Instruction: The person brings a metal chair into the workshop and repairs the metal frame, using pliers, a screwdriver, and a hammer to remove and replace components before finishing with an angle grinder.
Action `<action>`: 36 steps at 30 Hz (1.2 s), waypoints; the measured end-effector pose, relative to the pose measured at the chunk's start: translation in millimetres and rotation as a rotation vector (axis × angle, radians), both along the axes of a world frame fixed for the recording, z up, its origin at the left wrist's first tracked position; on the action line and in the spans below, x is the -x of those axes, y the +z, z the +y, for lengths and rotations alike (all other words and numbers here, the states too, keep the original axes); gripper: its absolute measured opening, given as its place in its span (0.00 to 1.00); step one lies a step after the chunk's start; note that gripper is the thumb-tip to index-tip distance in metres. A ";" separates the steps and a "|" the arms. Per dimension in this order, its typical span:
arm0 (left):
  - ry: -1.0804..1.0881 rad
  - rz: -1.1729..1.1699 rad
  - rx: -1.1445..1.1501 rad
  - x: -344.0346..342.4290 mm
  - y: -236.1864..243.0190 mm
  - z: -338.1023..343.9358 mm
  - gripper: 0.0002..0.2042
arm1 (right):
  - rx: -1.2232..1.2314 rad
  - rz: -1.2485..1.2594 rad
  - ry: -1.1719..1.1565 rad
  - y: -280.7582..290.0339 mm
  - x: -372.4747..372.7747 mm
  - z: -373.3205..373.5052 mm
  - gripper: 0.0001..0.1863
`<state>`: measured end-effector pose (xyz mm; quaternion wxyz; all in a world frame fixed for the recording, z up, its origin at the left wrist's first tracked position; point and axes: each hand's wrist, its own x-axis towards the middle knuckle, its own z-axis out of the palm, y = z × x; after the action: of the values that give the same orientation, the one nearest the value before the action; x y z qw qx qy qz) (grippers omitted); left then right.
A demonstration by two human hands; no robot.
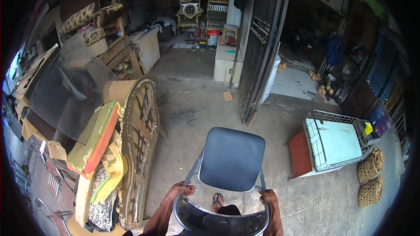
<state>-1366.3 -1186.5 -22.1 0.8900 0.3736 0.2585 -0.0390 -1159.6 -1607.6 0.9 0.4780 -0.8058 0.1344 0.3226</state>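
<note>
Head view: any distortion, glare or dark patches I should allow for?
Head view: corners go black and straight edges bow toward the rim; the doorway interior at upper right is mostly dark; bright light washes out a patch at the far left. Also in the head view, the chair, left hand and right hand show no obvious motion blur.

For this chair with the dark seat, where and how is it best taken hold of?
Probably by both metal side tubes, coming from the backrest side: the tubes are slim and flank the seat, which is broad and flat. The left grip and right grip are closed on the tubing beside the backrest.
</note>
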 end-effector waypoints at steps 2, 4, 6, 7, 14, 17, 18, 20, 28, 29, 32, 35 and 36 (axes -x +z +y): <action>0.063 0.037 -0.003 -43.1 34.5 29.3 0.28 | 0.001 0.021 0.023 18.1 -59.8 44.0 0.19; 0.146 0.036 0.011 -85.9 53.5 66.2 0.27 | -0.049 0.035 0.049 33.7 -123.6 96.7 0.18; 0.187 -0.001 0.019 -132.1 50.8 112.8 0.27 | -0.045 0.025 0.109 47.9 -194.9 154.9 0.17; 0.194 -0.041 0.025 -156.3 51.9 133.3 0.27 | -0.044 0.011 0.137 48.5 -228.0 183.3 0.17; 0.315 -0.074 0.013 -317.7 23.4 314.8 0.26 | -0.097 -0.011 0.264 25.4 -435.1 387.0 0.17; 0.305 -0.059 0.022 -384.9 31.1 389.8 0.27 | -0.086 0.033 0.293 43.0 -512.8 474.1 0.16; 0.358 -0.033 0.055 -406.4 39.4 403.5 0.27 | -0.076 0.036 0.309 52.9 -538.4 495.5 0.16; 0.392 0.014 0.043 -455.1 66.5 443.3 0.26 | -0.032 0.035 0.351 74.3 -589.8 545.1 0.16; 0.505 -0.013 0.060 -637.0 53.2 616.6 0.25 | -0.035 0.030 0.475 61.2 -812.7 764.4 0.18; 0.542 -0.025 0.069 -661.2 45.4 635.7 0.25 | -0.027 0.020 0.512 51.0 -847.3 790.9 0.18; 0.516 -0.239 0.224 -705.7 -34.3 733.8 0.22 | -0.084 -0.031 0.659 33.6 -946.3 916.8 0.18; 0.621 0.040 0.185 -815.9 -0.6 773.5 0.19 | 0.129 0.004 0.705 36.3 -1043.2 968.2 0.18; 0.650 0.057 0.215 -833.5 2.1 787.2 0.19 | 0.076 0.019 0.718 44.4 -1070.3 995.6 0.18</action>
<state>-532.7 -399.2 -20.0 0.8825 0.1747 0.3833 0.2093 -89.3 -611.9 45.3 0.3027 -0.8158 -0.1411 0.4722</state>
